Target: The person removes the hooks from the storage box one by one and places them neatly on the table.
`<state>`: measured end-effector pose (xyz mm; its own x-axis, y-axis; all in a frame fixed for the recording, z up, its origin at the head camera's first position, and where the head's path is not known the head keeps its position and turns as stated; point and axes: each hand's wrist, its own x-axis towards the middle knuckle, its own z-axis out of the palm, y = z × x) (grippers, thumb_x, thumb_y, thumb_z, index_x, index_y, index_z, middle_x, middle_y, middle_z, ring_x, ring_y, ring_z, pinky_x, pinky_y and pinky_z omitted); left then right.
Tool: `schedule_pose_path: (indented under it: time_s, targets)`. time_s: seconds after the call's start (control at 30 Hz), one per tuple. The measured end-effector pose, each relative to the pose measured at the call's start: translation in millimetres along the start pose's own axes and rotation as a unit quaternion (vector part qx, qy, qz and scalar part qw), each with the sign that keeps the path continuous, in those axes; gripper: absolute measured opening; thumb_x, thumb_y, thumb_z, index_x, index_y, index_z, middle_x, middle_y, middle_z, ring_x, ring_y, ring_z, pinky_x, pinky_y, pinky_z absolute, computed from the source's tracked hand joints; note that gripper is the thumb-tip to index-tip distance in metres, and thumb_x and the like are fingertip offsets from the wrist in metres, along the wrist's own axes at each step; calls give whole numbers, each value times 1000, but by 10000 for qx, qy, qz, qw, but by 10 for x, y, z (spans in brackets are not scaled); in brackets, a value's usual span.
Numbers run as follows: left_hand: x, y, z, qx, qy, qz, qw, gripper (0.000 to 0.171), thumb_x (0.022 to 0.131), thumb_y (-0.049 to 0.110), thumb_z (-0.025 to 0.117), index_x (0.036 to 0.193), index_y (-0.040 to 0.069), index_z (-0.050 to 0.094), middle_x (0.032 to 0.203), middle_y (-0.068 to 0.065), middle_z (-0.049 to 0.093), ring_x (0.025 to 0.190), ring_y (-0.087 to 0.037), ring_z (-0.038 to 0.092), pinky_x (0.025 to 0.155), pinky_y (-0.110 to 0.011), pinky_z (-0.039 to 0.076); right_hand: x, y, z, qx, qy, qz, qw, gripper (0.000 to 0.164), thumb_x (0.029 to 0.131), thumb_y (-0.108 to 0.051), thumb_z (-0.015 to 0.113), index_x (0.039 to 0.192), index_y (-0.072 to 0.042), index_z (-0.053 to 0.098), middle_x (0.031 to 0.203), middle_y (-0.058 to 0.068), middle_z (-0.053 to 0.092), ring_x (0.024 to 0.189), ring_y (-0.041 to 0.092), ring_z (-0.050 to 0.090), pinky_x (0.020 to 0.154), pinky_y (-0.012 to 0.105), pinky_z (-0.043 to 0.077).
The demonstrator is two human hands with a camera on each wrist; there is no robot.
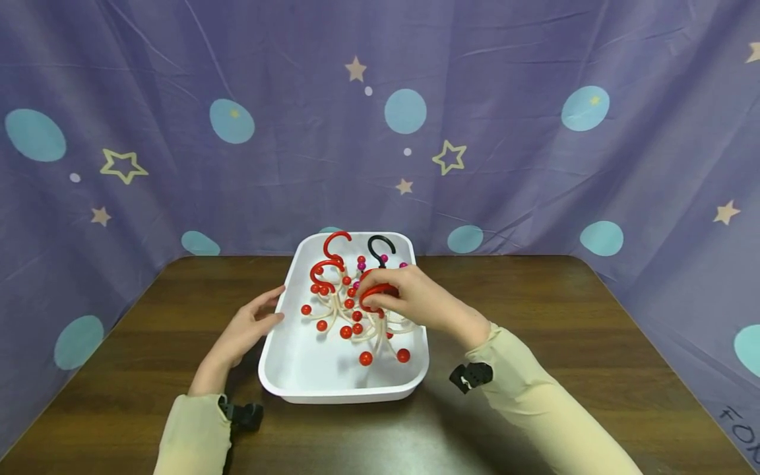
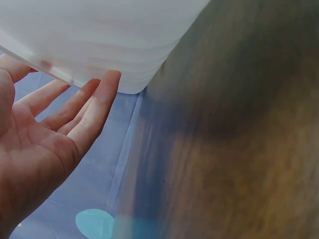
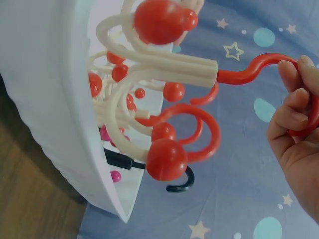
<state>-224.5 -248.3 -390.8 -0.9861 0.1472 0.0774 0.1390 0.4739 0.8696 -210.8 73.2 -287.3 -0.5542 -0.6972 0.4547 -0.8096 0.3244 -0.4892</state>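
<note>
A white plastic tray holds several scalp massagers with hook handles and pale curved legs tipped with balls. My right hand grips the red hook handle of one scalp massager over the tray's right side. Its pale legs spread downward, with red balls at their ends. My left hand is beside the tray's left wall, fingers extended, fingertips right at the wall in the left wrist view. Two more red hooks stand up at the tray's back left. Behind my right hand rises a black hook, with magenta balls near it.
The tray stands on a brown wooden table. A purple curtain with stars and blue dots hangs behind the table and along its sides. Black wrist straps sit over both pale sleeves.
</note>
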Motion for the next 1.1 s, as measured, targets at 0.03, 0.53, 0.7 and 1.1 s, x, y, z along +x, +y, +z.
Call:
schedule_pose_path:
  time_s: [0.03, 0.53, 0.7, 1.1]
  targets:
    - [3, -5, 0, 12, -8, 6, 10000, 53, 89, 10, 53, 139, 5, 35, 123, -27, 47, 98, -30, 55, 73, -29, 49, -7, 5, -22, -14, 46, 25, 10000, 11, 85, -21, 63, 93, -15, 66, 86, -10, 64, 67, 1, 51, 65, 18, 43]
    - [25, -6, 1, -26, -21, 13, 10000, 54, 89, 12, 53, 139, 5, 34, 123, -27, 46, 98, -30, 55, 74, -30, 50, -139, 136, -392, -405, 582, 308, 9970, 7, 83, -15, 66, 89, -14, 65, 83, -6, 65, 72, 4, 56, 64, 21, 47]
    - [15, -17, 3, -41, -15, -49, 10000, 54, 89, 12, 53, 139, 6, 35, 123, -26, 46, 98, -28, 54, 74, -29, 49, -186, 196, -504, -571, 667, 430, 9952, 9, 83, -16, 66, 91, -13, 66, 83, -6, 65, 72, 4, 57, 64, 21, 48]
    - [12, -38, 5, -42, -26, -74, 10000, 54, 89, 12, 53, 140, 8, 35, 123, -26, 46, 99, -31, 54, 74, -31, 50, -262, 372, -733, -970, 893, 667, 9890, 9, 82, -18, 67, 91, -17, 67, 86, -7, 67, 74, 5, 57, 67, 22, 45]
